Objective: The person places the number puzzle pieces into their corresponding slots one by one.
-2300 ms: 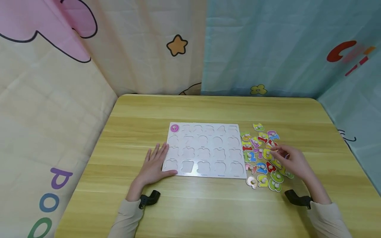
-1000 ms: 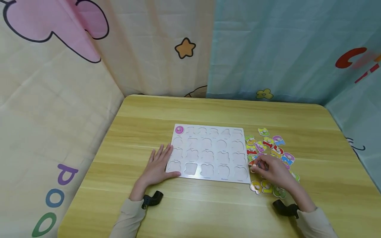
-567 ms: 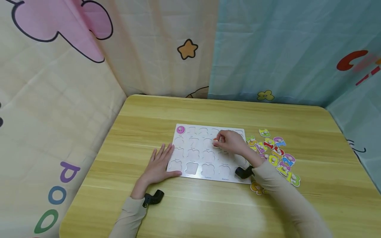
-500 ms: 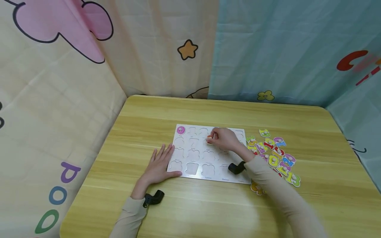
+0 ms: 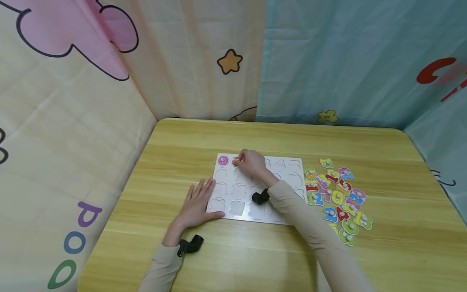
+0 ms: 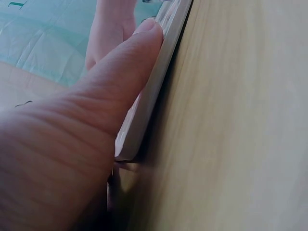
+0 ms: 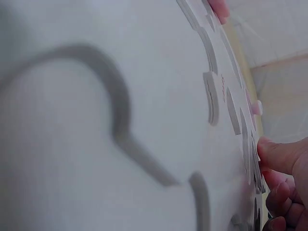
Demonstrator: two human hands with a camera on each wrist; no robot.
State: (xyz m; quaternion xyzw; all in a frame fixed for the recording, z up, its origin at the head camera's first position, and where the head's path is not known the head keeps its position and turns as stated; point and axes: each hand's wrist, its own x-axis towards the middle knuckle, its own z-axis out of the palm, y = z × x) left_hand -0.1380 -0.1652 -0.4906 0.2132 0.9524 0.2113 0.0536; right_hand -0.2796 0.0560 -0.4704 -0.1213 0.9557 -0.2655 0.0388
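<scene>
A white number puzzle board (image 5: 230,183) with cut-out slots lies on the table. My left hand (image 5: 197,205) rests on its lower left corner, fingers spread along the left edge; in the left wrist view the thumb (image 6: 130,57) lies on the board's edge. At the top row's second slot, my right hand (image 5: 253,164) pinches an orange-red number puzzle piece (image 5: 235,163), mostly hidden by the fingers. Beside it, a pink round zero piece (image 5: 223,161) sits in the first slot. The right wrist view shows the thumb and fingers (image 7: 281,156) low at the board's surface.
Right of the board lie several loose colourful number pieces with knobs, among them a red four (image 5: 342,213) and a blue two (image 5: 330,214). The wooden table (image 5: 233,255) extends around the board. Patterned curtains (image 5: 189,81) hang behind and at the sides.
My right hand took hold of the orange-red number piece from the pile and carried it left across the board to the top row's second slot. My left hand stayed on the board.
</scene>
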